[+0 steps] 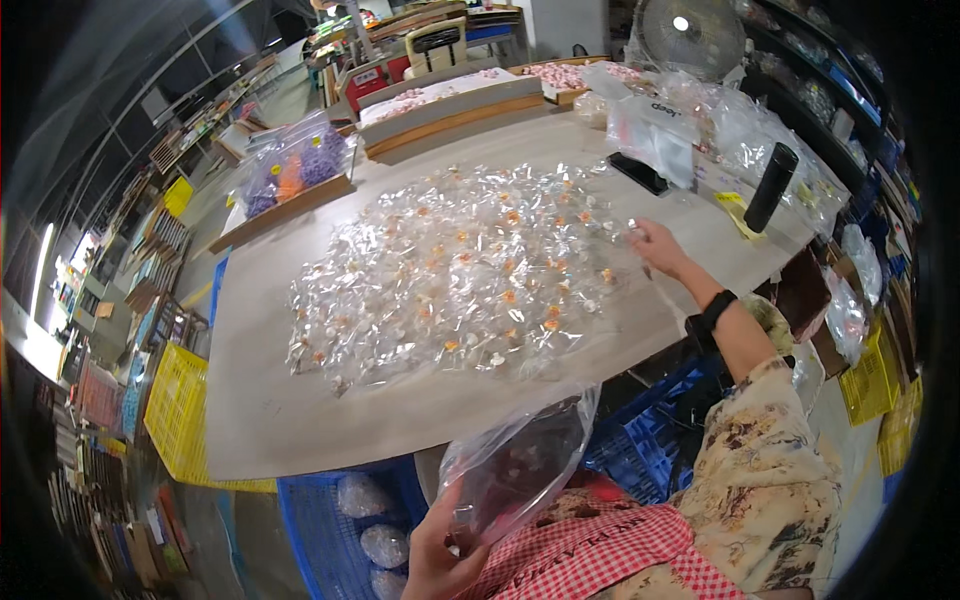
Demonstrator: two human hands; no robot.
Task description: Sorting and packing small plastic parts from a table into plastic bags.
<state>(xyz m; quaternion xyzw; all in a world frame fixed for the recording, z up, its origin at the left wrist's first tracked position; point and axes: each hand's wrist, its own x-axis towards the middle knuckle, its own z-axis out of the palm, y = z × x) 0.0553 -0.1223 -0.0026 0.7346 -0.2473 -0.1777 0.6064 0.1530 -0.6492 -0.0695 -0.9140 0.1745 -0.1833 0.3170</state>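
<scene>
1. While the left hand [437, 555] sits low at the bottom edge, its fingers are pinched on the mouth of a large clear plastic bag [520, 465], which it holds open just below the table's near edge.
2. Reaching far across, the right hand [657, 247] rests at the right margin of a spread of small clear packets [455, 275]; its fingers are curled at the nearest packets, but whether they actually grip one cannot be told.
3. A black wristband [716, 309] sits on that arm, and a patterned sleeve [765, 470] covers it further back.
4. These packets, each with a small orange or white piece inside, lie in a broad layer over the middle of the wooden table [300, 420].
5. Under the held bag lies a red-and-white checked cloth [600, 555] on the person's lap.
6. Below the table's near edge stands a blue crate [310, 520] with filled clear bags inside, and a yellow crate [180, 395] stands to its left.
7. At the table's right end a black cylindrical bottle [771, 186] stands upright, with a black flat device [638, 172] near it.
8. Further back, a wooden tray [285, 200] holds bags of purple and orange pieces.
</scene>
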